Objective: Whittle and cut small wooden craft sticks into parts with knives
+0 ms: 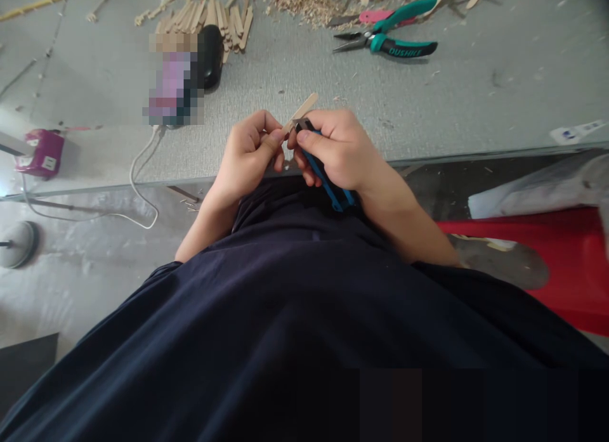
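My left hand (250,151) is closed in a pinch on a thin wooden stick (304,106) that points up and to the right. My right hand (335,151) is wrapped round a blue and black utility knife (328,183), its head pressed against the stick near my left thumb. Both hands hover over the near edge of the grey glass-topped table (428,106), above my dark shirt.
Teal-handled pliers (385,41) lie at the back right. A pile of wooden sticks (214,17) and shavings (309,1) lies at the back. A black object (210,55), a white cable (143,169) and a purple device (42,151) are on the left. A red surface (547,252) is at lower right.
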A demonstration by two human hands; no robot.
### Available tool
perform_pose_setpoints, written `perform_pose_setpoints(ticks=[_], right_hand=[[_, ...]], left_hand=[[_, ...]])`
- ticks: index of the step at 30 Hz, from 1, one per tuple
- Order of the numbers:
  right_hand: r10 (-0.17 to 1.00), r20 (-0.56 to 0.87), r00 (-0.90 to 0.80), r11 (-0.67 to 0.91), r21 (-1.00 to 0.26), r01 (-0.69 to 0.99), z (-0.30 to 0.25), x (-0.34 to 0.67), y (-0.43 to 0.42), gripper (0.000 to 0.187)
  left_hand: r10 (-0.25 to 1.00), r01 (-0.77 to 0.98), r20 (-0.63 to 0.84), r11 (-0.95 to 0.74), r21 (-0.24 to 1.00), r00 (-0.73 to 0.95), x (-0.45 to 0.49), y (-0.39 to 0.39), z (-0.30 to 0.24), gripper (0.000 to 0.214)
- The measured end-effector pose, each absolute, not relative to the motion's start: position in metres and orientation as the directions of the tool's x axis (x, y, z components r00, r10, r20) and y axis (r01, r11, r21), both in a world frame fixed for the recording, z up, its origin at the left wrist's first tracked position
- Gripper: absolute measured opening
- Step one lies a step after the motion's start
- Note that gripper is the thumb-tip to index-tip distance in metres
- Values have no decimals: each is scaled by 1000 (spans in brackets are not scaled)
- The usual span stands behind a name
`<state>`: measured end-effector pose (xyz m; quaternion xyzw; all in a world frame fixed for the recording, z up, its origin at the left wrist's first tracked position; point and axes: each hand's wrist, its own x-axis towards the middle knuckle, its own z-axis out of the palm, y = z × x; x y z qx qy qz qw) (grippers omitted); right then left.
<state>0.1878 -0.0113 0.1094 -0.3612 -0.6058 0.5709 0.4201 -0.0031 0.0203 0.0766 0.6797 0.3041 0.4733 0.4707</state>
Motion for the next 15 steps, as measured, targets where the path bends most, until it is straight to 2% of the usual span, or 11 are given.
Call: perform_pose_setpoints(ticks=[15], right_hand=[[888, 88, -451, 100, -995, 3, 116, 192, -10, 18]], left_hand=[[880, 18, 324, -352, 936, 348, -5, 21, 73, 25]])
